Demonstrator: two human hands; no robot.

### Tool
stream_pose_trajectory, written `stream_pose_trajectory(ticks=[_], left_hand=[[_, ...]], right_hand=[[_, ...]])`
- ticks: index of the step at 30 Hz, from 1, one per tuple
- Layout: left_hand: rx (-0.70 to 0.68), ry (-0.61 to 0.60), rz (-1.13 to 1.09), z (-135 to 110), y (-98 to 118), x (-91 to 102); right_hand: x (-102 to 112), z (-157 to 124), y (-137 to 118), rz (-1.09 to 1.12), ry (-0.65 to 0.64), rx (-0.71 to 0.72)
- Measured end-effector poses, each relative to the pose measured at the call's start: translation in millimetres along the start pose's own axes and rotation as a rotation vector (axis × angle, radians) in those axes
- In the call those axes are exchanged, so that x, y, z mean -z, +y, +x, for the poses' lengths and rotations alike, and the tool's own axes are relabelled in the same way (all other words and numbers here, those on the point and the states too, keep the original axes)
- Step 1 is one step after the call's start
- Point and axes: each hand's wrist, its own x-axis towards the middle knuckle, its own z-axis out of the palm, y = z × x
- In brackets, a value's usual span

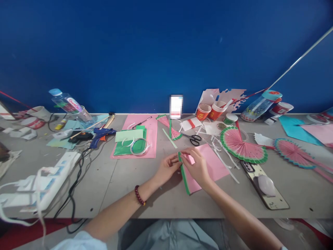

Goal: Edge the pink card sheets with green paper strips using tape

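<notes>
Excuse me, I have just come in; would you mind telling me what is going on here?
A person is working at a table with both hands on a pink sheet that has a green edge. The left hand and right hand meet at that edge, near its far end, while the rest of the sheet lies on the table. Scissors lie just beyond the hands, a pleated pink-and-green fan lies to the right, and a blue glue gun to the left.

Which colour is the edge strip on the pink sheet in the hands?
Green: the edge strip shows best in head view.
</notes>
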Motion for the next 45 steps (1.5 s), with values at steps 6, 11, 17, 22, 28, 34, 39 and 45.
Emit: stream_pose_trajectory(ticks=[6, 11, 17, 22, 28, 34, 39, 45], left_hand=[[-0.021, 0.003, 0.029, -0.2, -5.3, -0.4], [-0.058, 0.02, 0.039, -0.6, -9.7, -1.2], [-0.093, 0.022, 0.035, -1.7, -12.4, -2.1], [-0.092, 0.033, 0.049, -2.7, -12.5, -3.0], [-0.081, 0.016, 0.074, -3.8, -14.7, -1.9], [-0.107, -0.002, 0.078, -3.0, -16.2, -0.3], [-0.106, -0.018, 0.087, -2.8, -16.7, 0.2], [-0.089, -0.014, 0.078, -4.4, -12.4, -2.1]], right_hand=[[-2.7, -2.4, 0.7, 0.024, 0.015, -0.021], [-3.6, -3.6, -1.3, 0.077, 0.02, -0.077], [-3.7, -4.0, -2.4, 0.162, 0.007, -0.133], [-5.7, -3.6, 0.4, 0.213, 0.014, -0.178], [-6.6, -1.9, 1.7, 0.29, 0.004, -0.223], [-6.1, -2.8, 2.9, 0.277, -0.009, -0.249], [-6.0, -2.1, 4.5, 0.248, -0.004, -0.217], [-5.2, -0.1, 6.0, 0.235, -0.025, -0.201]])
